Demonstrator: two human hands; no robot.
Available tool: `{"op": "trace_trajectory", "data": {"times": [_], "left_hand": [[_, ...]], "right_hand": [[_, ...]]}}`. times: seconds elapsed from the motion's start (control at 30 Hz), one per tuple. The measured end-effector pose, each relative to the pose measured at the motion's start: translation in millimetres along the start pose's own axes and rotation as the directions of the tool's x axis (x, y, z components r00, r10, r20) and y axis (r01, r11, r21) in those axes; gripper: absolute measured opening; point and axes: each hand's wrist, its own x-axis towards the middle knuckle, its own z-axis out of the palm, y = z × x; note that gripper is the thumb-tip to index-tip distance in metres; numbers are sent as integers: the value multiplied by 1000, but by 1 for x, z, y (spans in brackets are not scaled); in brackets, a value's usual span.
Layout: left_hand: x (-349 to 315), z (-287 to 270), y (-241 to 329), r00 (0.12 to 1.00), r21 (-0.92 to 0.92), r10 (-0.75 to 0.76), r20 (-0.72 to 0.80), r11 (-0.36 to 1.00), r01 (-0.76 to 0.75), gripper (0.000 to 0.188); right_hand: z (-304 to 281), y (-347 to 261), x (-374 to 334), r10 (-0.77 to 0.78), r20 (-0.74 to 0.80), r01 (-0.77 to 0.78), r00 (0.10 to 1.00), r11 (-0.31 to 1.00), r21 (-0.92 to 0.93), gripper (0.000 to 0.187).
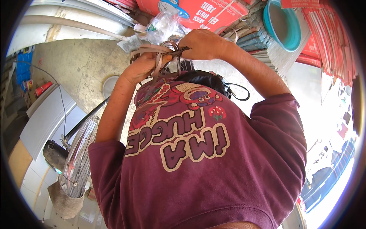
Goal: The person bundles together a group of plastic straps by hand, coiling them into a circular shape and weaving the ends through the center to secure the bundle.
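Note:
In front of my waist, both hands are closed on flat beige and brown straps [158, 49] that hang in loose loops. My left hand [146, 65] grips the bundle, its thumb lying along a dark strand. My right hand [202, 44] is closed with its knuckles up, pinching the dark end of a strap just right of the left thumb. A black bag [204, 81] lies against my waist under the right hand. Beyond the hands sits a crumpled clear plastic bag [164, 28]. What lies below the straps is mostly hidden.
A large red carton [194, 15] stands ahead. To the right are stacked flat boards [251, 36], a turquoise basin [284, 24] and piled red cartons [329, 38]. A standing fan [78, 160] is at my left, near a round pale lid-like thing [110, 86] on the concrete floor [84, 61].

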Motion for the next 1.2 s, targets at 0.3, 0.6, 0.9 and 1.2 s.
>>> {"op": "trace_trajectory", "data": {"times": [0.3, 0.6, 0.9, 1.2], "left_hand": [[0, -4, 7, 978, -74, -158, 134, 983, 169, 40], [1, -4, 3, 981, -159, -178, 83, 969, 189, 36], [10, -6, 14, 961, -152, -121, 247, 975, 161, 40], [13, -4, 18, 967, -215, -84, 242, 967, 138, 32]], "right_hand": [[-2, 9, 1, -87, 266, 9, 960, 959, 283, 26], [-6, 16, 6, -87, 377, -108, 922, 878, 467, 24], [3, 22, 10, -80, 71, 71, 994, 990, 123, 23], [13, 33, 19, -205, -158, 171, 966, 963, -207, 18]]}}
